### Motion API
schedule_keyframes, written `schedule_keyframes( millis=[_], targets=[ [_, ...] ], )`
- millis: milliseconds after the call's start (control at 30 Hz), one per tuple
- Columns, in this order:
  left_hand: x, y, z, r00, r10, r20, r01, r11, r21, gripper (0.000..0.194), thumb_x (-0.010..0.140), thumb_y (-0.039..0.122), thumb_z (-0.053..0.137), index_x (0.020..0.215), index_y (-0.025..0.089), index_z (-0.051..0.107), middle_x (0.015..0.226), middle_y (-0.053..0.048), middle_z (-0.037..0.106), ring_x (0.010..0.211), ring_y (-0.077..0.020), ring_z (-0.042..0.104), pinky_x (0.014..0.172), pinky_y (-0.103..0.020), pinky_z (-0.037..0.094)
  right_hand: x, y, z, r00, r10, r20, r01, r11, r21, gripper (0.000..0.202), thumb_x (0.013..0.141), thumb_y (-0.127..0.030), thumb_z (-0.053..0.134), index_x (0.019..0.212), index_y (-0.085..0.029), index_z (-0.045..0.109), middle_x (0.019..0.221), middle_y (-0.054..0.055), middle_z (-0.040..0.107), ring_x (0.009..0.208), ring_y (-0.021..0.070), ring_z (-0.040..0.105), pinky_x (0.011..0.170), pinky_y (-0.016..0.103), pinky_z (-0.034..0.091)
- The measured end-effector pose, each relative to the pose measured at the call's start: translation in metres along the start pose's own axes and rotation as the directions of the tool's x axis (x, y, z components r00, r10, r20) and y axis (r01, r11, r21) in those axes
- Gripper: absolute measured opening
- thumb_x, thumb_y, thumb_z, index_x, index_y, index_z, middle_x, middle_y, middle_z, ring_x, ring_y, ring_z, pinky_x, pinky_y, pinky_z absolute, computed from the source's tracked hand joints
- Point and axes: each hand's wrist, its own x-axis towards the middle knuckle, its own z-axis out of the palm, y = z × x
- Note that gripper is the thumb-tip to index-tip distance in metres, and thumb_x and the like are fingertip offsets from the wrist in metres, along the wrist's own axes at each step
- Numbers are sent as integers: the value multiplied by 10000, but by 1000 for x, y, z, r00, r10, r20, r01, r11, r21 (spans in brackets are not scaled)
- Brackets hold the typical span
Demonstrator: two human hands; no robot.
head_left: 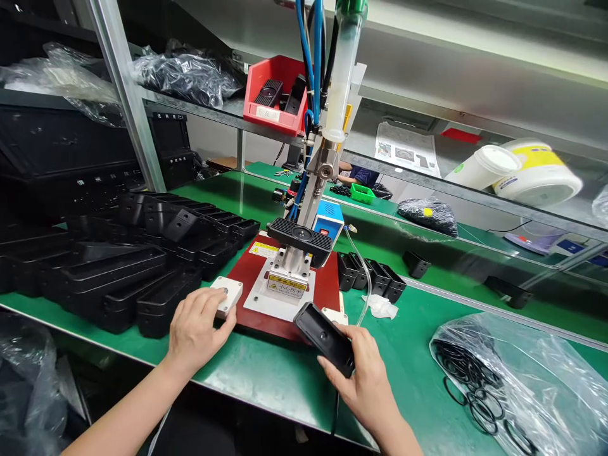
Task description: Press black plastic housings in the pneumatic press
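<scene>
Head view, black housing (325,335): held aslant above the front edge of the red board (327,272), its hollow side and a round hole exposed.
Right hand (368,377): thumb and fingers clamped on the near end of the housing, just beside the second white box (334,314).
Left hand (196,329): laid on the first white box (228,292), fingertips on its top, thumb parted from the fingers.
Press (287,278): mounted on the board; a ribbed black part (299,235) is seated on it, and a warning label is carried on its front.
Handling, as judged: the housing is best gripped by its outer walls, without squeezing, and kept steady; fingers should be held clear of the press, and the first box touched lightly and squarely.
Red bin (287,120): on the shelf (209,115); ribbed black plates (269,92) contained.
Clear bag (541,361): laid on the green desk (403,354); black rings (465,364) contained, some spread at its mouth.
Green tray (362,194): set at the back; contents cannot be made out.
White tub (489,166): lidded, beside the yellow-and-white tub (536,174); contents hidden.
</scene>
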Motion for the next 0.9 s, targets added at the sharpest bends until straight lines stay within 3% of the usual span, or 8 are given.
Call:
schedule_keyframes(
  millis=[200, 367, 433, 500, 600, 667, 733, 900],
  targets=[
    [11, -4, 2, 998, 57, 41, -59, 998, 27, 162, 799, 248, 673, 874, 188, 542, 748, -31, 610, 765, -233, 600, 683, -363, 442, 1, 1, 3, 999, 8, -43, -8, 1000, 21, 391, 833, -420, 677, 1134, -222, 523, 1013, 75, 615, 904, 251, 587, 747, 395, 529],
    [-2, -5, 7, 999, 46, -20, -48, 992, -119, 306, 803, 162, 659, 1075, 165, 518, 1051, -113, 652, 982, -272, 607, 818, -398, 483, -18, 32, 10, 967, 220, -131, -174, 939, 298, 434, 789, -466, 701, 1125, -227, 567, 1032, 66, 652, 921, 240, 617, 780, 364, 516],
    [-5, -6, 11, 1000, 17, -15, -19, 984, -178, 376, 805, 150, 655, 1143, 160, 490, 1100, -132, 635, 1028, -281, 598, 870, -426, 486, -24, 54, 11, 854, 476, -212, -332, 811, 481, 477, 752, -517, 711, 1090, -209, 577, 978, 62, 671, 872, 226, 623, 756, 342, 507],
    [-5, -7, 13, 1000, -20, -21, 15, 975, -220, 416, 802, 160, 663, 1173, 149, 474, 1123, -153, 619, 1054, -292, 591, 898, -450, 488, -28, 77, 8, 667, 717, -202, -415, 582, 699, 497, 729, -559, 708, 1037, -187, 589, 940, 67, 683, 803, 196, 609, 699, 306, 497],
    [-3, -8, 15, 998, -56, -29, 46, 966, -253, 452, 795, 181, 679, 1191, 126, 469, 1158, -187, 596, 1084, -306, 579, 920, -468, 490, -29, 100, -2, 398, 917, -14, -305, 147, 941, 447, 734, -549, 686, 960, -174, 593, 836, 64, 682, 656, 143, 560, 580, 256, 470],
    [-2, -9, 15, 998, -62, -26, 53, 964, -261, 463, 796, 188, 681, 1202, 121, 470, 1172, -194, 590, 1089, -305, 580, 927, -468, 493, -29, 106, -8, 280, 955, 98, -156, -55, 986, 381, 765, -510, 650, 945, -181, 581, 741, 44, 661, 586, 128, 536, 542, 247, 467],
    [-3, -10, 15, 998, -57, -20, 50, 963, -266, 456, 799, 191, 680, 1202, 129, 477, 1166, -185, 595, 1091, -303, 582, 931, -470, 494, -28, 105, -12, 244, 958, 150, -66, -138, 988, 321, 796, -473, 621, 938, -189, 571, 696, 37, 649, 560, 127, 537, 532, 249, 479],
    [-4, -12, 15, 999, -32, 6, 32, 961, -275, 393, 806, 192, 673, 1160, 145, 510, 1145, -164, 607, 1095, -304, 584, 946, -480, 488, -26, 95, -10, 291, 945, 147, -139, -111, 984, 308, 765, -426, 695, 923, -185, 586, 692, 53, 667, 554, 126, 550, 522, 231, 504]
  ],
)
